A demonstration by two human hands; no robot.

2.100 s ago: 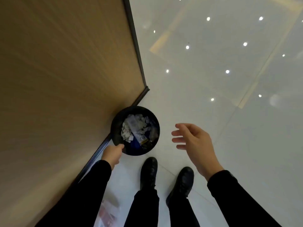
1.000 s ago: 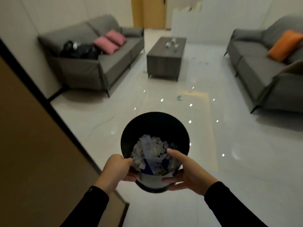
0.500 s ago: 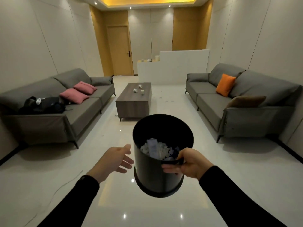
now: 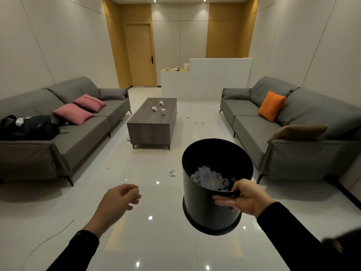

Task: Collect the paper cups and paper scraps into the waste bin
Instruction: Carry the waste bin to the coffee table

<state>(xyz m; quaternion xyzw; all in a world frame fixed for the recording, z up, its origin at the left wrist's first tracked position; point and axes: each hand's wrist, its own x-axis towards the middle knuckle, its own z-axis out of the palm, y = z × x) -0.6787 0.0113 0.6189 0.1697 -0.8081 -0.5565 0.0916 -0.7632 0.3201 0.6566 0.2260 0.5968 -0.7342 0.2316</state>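
1. Glossy white floor (image 4: 175,241) runs ahead between two grey sofas, and the view now faces down the room instead of into the wall corner where the bin stood two seconds back.
2. Big change: the waste bin (image 4: 207,208) is off the floor and in the air, tilted a little toward the camera, and it has shifted right of centre since half a second ago.
3. Right hand (image 4: 244,196) carries it alone, clamped on the near rim, part of the hand hooked over the lip and fingers against the outer wall.
4. Left hand (image 4: 117,200) has let go and drifted well clear to the left. Its fingers are loosely curled and it holds nothing.
5. Inside the bin, a heap of white and bluish scraps (image 4: 207,177) already sits low against the wall, so part of the job looks done.
6. What that means: the bin is going to the litter, and the free left hand is the picker.
7. Targets ahead: three paper cups (image 4: 154,108) on the dark wooden desk (image 4: 154,122), one upright and two apparently tipped over.
8. Closer in, one paper scrap (image 4: 172,173) lies on the floor just beyond the bin, likely the first pick-up.
9. More small bits (image 4: 197,122) dot the floor to the right of the desk, too small to count.
10. One risk: a one-handed rim hold on a tilted bin could spill the load if it swings.
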